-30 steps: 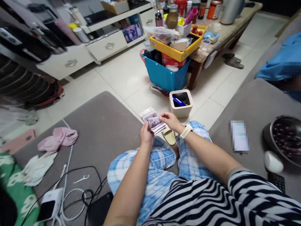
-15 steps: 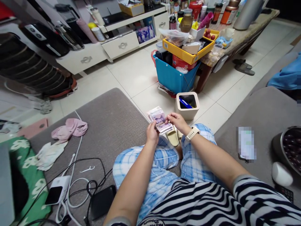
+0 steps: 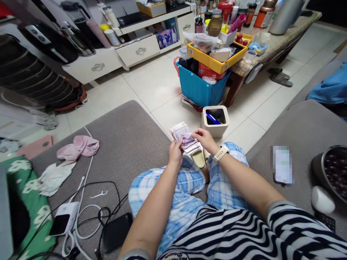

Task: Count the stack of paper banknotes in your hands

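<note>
A bent stack of purple-pink banknotes (image 3: 179,130) is held above my lap, over the gap between the sofa seat and a bin. My left hand (image 3: 176,151) is closed round its lower left side, thumb on top. At the stack's right side, my right hand (image 3: 204,140) pinches the edge of one note with thumb and fingertips. That note is partly lifted over the others. Part of the stack is folded down toward me, its layered edges showing. A pale watch (image 3: 221,153) is on my right wrist. Below the notes a beige slipper (image 3: 198,159) shows on the floor.
The beige bin (image 3: 215,130) with a blue item inside stands just ahead. Behind it a blue basket (image 3: 203,85) carries a yellow tray (image 3: 206,57). Cables (image 3: 101,211), a power bank (image 3: 118,231) and a pink cloth (image 3: 78,148) lie left; a pot of dark fruit (image 3: 336,169) sits right.
My right hand has shifted slightly, and the top note it pinches is now lifted and bent. My left thumb has moved a little over the stack. The view has shifted slightly.
</note>
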Demonstrator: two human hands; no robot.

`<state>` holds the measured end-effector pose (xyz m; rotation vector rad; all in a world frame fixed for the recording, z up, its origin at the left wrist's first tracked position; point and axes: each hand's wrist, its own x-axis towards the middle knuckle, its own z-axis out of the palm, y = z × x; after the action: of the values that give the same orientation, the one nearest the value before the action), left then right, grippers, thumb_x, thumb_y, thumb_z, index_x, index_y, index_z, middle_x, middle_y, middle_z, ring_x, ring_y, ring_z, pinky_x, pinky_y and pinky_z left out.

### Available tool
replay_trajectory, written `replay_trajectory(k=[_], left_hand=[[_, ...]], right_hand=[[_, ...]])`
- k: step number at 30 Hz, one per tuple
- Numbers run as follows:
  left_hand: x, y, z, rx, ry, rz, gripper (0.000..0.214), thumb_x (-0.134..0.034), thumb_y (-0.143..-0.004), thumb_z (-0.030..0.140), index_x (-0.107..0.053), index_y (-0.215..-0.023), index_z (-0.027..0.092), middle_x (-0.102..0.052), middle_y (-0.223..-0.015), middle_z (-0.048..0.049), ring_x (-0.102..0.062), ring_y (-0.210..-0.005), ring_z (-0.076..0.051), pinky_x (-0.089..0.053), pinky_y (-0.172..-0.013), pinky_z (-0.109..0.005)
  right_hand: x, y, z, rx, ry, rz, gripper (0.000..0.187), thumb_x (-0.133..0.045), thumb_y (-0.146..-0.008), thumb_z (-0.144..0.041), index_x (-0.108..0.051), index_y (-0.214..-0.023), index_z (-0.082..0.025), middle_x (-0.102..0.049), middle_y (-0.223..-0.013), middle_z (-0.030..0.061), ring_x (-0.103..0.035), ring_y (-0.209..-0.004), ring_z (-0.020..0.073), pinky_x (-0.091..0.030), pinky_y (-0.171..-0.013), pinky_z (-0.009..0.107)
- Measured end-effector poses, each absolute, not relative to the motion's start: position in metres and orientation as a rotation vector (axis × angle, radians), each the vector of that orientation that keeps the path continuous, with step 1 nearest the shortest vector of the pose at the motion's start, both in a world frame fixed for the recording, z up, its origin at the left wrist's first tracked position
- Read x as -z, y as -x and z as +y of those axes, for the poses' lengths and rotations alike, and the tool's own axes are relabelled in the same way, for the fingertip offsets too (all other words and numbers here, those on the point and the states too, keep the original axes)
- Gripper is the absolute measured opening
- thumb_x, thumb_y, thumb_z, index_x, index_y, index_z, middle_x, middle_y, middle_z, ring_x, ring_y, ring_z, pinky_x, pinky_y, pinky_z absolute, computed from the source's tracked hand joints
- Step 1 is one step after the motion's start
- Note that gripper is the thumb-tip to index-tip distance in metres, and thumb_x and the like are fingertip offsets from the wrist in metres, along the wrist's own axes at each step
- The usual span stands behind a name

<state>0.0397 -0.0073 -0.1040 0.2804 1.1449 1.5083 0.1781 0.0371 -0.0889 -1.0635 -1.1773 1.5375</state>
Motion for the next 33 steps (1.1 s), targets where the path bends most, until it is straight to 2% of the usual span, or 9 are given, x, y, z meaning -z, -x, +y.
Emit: replay_trajectory(k=[5,21,26,33], left_hand=[[0.1051,-0.0392,-0.0055,-1.536,-0.248,1.167,0.035,-0.079,-0.059,0.042,-0.064,-0.077,0.016,-0.069,-0.070,-0.0021,-0.068,-0.067,-0.018,-0.054,-0.069,-0.031],[0.1063,-0.0383,-0.0051,-1.538,-0.234,1.166,0.034,-0.080,-0.059,0.039,-0.062,-0.076,0.016,-0.068,-0.068,-0.0021,-0.067,-0.063,-0.018,-0.055,-0.067,-0.032],[0.1044,-0.0394,-0.0058,-1.529,-0.257,1.129,0.038,-0.082,-0.056,0.035,-0.066,-0.084,0.014,-0.073,-0.080,-0.0067,-0.071,-0.073,-0.023,-0.055,-0.071,-0.034],[0.1030,-0.0406,-0.0088,-1.492,-0.284,1.116,0.039,-0.084,-0.054,0.027,-0.068,-0.088,0.015,-0.074,-0.086,-0.0075,-0.071,-0.083,-0.025,-0.055,-0.076,-0.035]], right_hand=[[0.0832,-0.1781,0.0348,-1.586,1.012,-1.171,0.031,-0.074,-0.068,-0.045,-0.060,-0.070,-0.018,-0.059,-0.065,-0.0024,-0.052,-0.062,0.0124,-0.041,-0.061,0.026],[0.0791,-0.1785,0.0333,-1.611,1.033,-1.185,0.035,-0.074,-0.067,-0.050,-0.059,-0.072,-0.019,-0.059,-0.065,-0.0022,-0.051,-0.061,0.0123,-0.040,-0.061,0.027],[0.0782,-0.1788,0.0327,-1.650,1.017,-1.183,0.037,-0.068,-0.073,-0.054,-0.057,-0.071,-0.019,-0.061,-0.061,-0.0011,-0.046,-0.052,0.0109,-0.034,-0.053,0.026],[0.0865,-0.1781,0.0360,-1.517,1.110,-1.133,0.036,-0.078,-0.063,-0.046,-0.056,-0.075,-0.020,-0.055,-0.063,-0.0051,-0.049,-0.060,0.0109,-0.039,-0.061,0.026]])
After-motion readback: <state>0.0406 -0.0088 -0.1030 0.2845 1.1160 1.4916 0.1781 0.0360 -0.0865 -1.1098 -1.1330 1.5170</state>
